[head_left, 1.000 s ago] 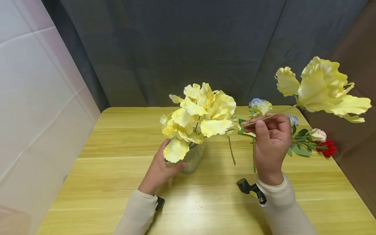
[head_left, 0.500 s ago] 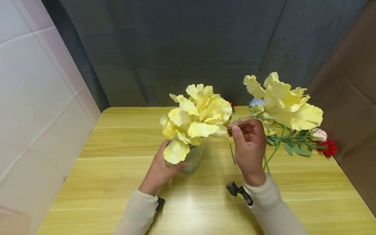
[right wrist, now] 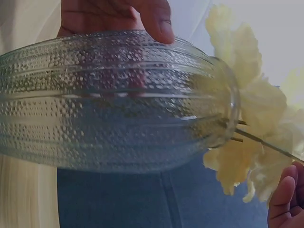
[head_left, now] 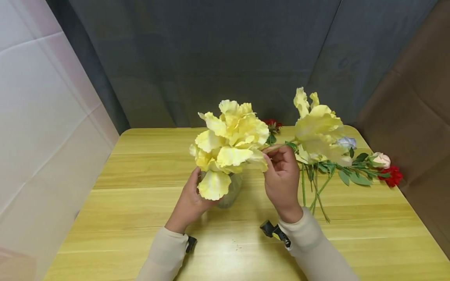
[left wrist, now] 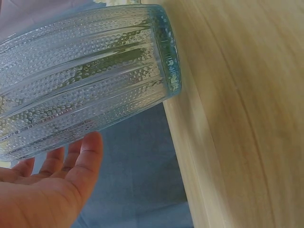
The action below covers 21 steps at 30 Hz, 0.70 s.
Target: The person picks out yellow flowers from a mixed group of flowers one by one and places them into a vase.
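Observation:
My left hand holds a clear ribbed glass vase round its side. In the right wrist view the left thumb lies on the dotted glass. Large ruffled yellow flowers fill the vase's top and hide its mouth from the head view. To the right of them, my right hand pinches the stem of another yellow flower, whose bloom tilts away to the right. From those fingertips the thin stem runs into the vase mouth in the right wrist view.
Loose flowers lie at the table's right: a pale pink rose, a red flower and a light blue one, with crossing green stems. Another red flower is at the back edge. A dark curtain hangs behind the table.
My right hand has moved left, bringing the pinched yellow flower toward the vase and its stem to the mouth. The blooms in the vase have shifted slightly left; my left hand keeps its hold.

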Each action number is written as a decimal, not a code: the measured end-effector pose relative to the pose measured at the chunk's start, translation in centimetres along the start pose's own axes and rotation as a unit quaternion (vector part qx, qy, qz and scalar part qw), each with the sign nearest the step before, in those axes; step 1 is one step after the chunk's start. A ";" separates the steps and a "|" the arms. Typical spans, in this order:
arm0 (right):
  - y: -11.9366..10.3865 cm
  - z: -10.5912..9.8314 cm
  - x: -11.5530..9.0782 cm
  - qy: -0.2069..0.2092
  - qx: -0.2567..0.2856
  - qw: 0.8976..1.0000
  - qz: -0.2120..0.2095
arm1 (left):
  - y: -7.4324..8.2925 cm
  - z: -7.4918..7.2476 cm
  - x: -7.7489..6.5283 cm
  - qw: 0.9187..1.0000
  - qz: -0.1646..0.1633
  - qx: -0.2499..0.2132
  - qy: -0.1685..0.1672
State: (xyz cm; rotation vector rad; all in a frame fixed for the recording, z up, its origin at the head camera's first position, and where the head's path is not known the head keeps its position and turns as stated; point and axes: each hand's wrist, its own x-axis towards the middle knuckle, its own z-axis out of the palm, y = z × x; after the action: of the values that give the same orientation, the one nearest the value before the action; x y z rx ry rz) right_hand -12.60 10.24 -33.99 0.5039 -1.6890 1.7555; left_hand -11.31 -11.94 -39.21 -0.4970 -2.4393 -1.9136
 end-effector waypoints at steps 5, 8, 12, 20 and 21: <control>0.2 1.0 -0.3 -0.006 -0.003 1.000 0.027 | -1.8 0.1 0.3 1.000 0.001 0.021 0.011; 0.5 1.4 -0.6 -0.022 -0.033 0.999 0.034 | -3.1 0.1 0.6 1.000 0.012 0.024 0.005; 0.9 1.9 -1.1 -0.047 -0.088 0.994 0.039 | -3.7 0.0 0.5 1.000 0.014 0.027 -0.002; 1.0 2.2 -1.2 -0.097 -0.070 0.968 0.221 | -3.6 -0.1 0.3 1.000 -0.002 0.025 -0.008; 1.1 2.2 -1.2 -0.102 -0.074 0.965 0.228 | -3.5 -0.1 0.4 1.000 -0.002 0.027 -0.008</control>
State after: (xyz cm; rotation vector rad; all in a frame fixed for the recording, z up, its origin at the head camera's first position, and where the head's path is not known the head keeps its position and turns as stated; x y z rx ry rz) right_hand -12.83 7.94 -35.36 0.2446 -2.2000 1.9183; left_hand -12.56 -12.68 -42.46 -0.5088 -2.4951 -1.8473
